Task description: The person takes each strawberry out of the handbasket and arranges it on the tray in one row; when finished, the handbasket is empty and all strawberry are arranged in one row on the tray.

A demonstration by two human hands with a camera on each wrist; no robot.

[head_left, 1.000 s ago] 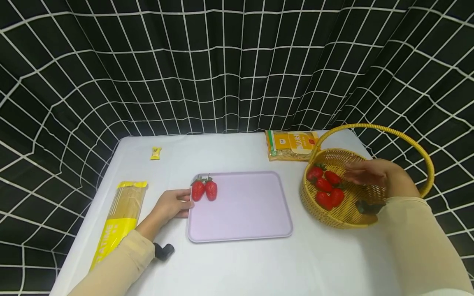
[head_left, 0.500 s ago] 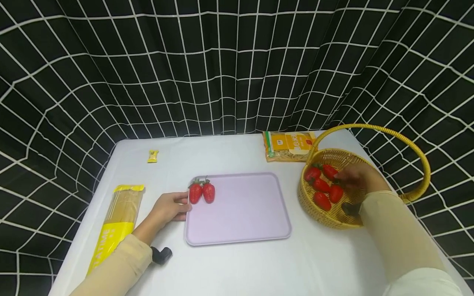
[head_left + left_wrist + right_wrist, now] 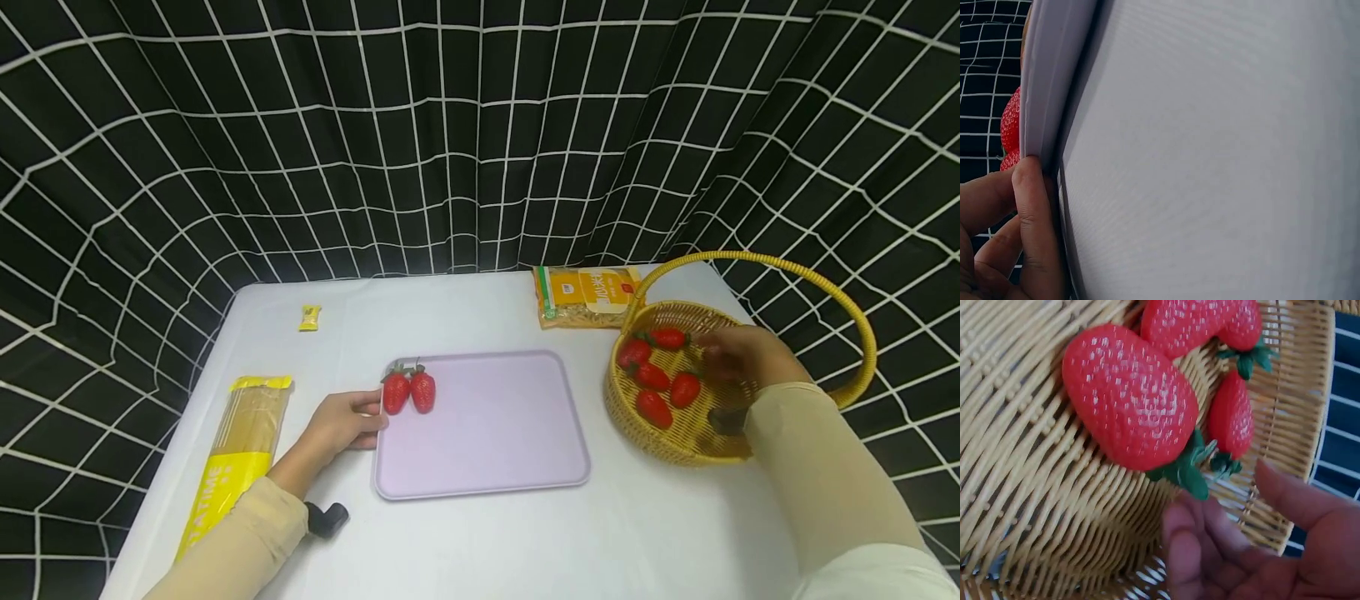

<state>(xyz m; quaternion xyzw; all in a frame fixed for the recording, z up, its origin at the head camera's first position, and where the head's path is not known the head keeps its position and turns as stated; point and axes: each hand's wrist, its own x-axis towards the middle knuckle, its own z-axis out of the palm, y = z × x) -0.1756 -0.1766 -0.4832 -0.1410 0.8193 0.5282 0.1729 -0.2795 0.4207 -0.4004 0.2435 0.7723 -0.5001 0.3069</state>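
Observation:
My left hand (image 3: 341, 423) pinches the left rim of a pale lilac tray (image 3: 487, 433). Its fingers (image 3: 1038, 225) meet the tray's edge in the left wrist view. Two red strawberries (image 3: 423, 392) with green leaves lie side by side in the tray's far left corner. Over a yellow wicker basket (image 3: 652, 442) on the right, my right hand (image 3: 738, 354) reaches in with nothing in its grasp. The right wrist view shows its thumb apart from its bent fingers, close to the leaves of a large strawberry (image 3: 1129, 400). Several strawberries (image 3: 654, 408) lie in the basket's left half.
The basket's tall handle (image 3: 795, 268) arches above the right forearm. Behind the tray lies an orange food packet (image 3: 588, 296), touching or near the basket. A small yellow wrapped piece (image 3: 309, 317) sits back left. A long yellow pasta packet (image 3: 240, 458) lies beside the left forearm.
My right hand went left to the strawberries, then drew back slightly right. The far strawberry in the basket now lies more sideways, and the one nearest the hand has turned. The left hand keeps its place.

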